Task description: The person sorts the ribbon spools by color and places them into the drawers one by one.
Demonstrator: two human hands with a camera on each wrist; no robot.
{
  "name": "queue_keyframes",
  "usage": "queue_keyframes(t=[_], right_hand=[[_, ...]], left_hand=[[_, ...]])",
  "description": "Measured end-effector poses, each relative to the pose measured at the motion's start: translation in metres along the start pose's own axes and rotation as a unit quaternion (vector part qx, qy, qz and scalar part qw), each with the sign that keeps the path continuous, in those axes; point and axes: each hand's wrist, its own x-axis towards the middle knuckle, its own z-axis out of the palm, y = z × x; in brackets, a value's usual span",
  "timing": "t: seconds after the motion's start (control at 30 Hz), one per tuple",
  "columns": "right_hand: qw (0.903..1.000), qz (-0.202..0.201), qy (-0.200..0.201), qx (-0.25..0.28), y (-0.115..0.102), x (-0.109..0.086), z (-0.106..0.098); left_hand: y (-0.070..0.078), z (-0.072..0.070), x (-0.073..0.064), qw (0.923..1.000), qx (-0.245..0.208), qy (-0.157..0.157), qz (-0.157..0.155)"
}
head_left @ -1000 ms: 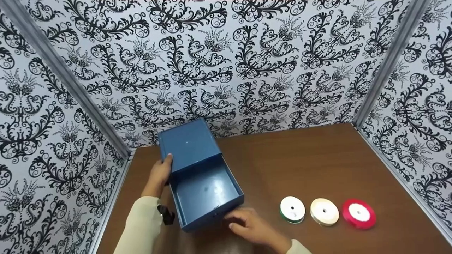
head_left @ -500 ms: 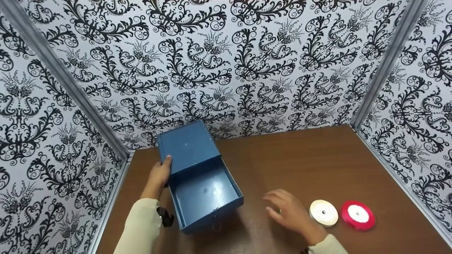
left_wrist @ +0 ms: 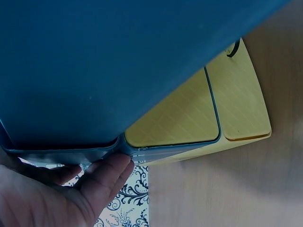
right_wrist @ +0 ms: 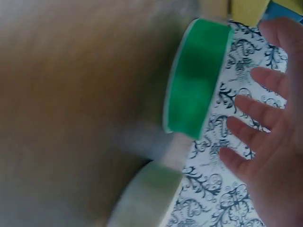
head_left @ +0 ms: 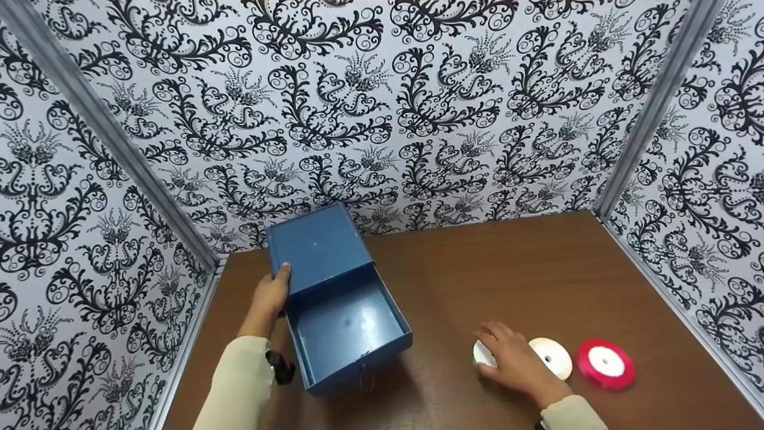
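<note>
My left hand (head_left: 271,292) grips the left side of a blue drawer box (head_left: 316,245), its thumb lying at the top edge. The drawer (head_left: 340,334) is pulled out toward me with nothing in it; a small ring handle hangs at its front. The left wrist view shows yellow panels (left_wrist: 177,116) framed in blue. My right hand (head_left: 516,361) is over a green ribbon spool (right_wrist: 199,78), partly covering its white face in the head view. In the right wrist view its fingers (right_wrist: 258,111) are spread, apart from the spool.
A cream ribbon spool (head_left: 555,355) lies just right of my right hand, and a red ribbon spool (head_left: 609,375) is farther right. Patterned walls (head_left: 358,119) enclose the brown table (head_left: 513,269) at the back and both sides.
My right hand has left the front of the drawer and moved right to the green ribbon spool. My left hand and the box have stayed almost still.
</note>
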Motion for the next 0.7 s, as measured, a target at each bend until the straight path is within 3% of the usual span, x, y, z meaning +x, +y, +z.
queue_keyframes(t=[0.17, 0.27, 0.7], right_hand=[[0.9937, 0.058, -0.093, 0.022, 0.004, -0.008, 0.004], [0.9903, 0.068, -0.119, 0.027, 0.005, -0.009, 0.003], [0.9967, 0.011, -0.080, 0.008, 0.002, -0.002, -0.006]], left_hand=[[0.000, 0.000, -0.001, 1.0000, -0.002, -0.003, -0.002], [0.000, 0.000, -0.002, 1.0000, 0.000, -0.001, 0.001], [0.003, -0.001, -0.003, 0.9999, 0.013, -0.002, 0.007]])
